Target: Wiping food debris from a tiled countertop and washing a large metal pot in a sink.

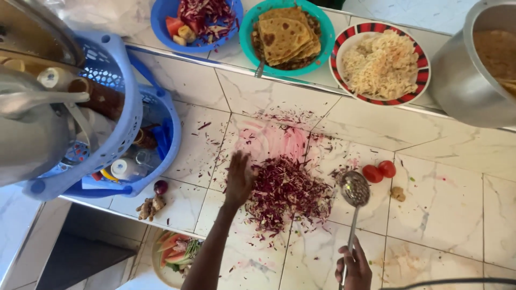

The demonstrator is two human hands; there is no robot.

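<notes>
We see the left hand [239, 180] laid flat, fingers spread and released, its edge against the left side of the cabbage [287, 193], a loose heap of purple shreds in the middle of the tiled surface [457, 225]. The right hand [355, 268] is clenched around the lower end of the spoon [355, 189] handle; the perforated bowl rests at the right edge of the heap.

Handling, as we judge it:
- Cabbage: light, limp, damp and loose. It cannot be pinched up cleanly; we would sweep it with a flat palm or scoop it from below. It stains, as the pink marks on the tiles show.
- Spoon: rigid metal with a long thin handle. Held low on the handle, it gives reach.

Count:
- Heaps of cabbage: one, with stray shreds around it.
- Spoons in hand: one.
- Tomatoes [379, 171]: two, touching, just right of the spoon bowl.
- Bowls [244, 32] on the raised ledge: three, holding salad, flatbread and rice.
- Pots [462, 80]: one at top right.
- Baskets [115, 145]: one, blue, at left.
- Ginger [150, 207]: one piece on the surface below the basket.
</notes>
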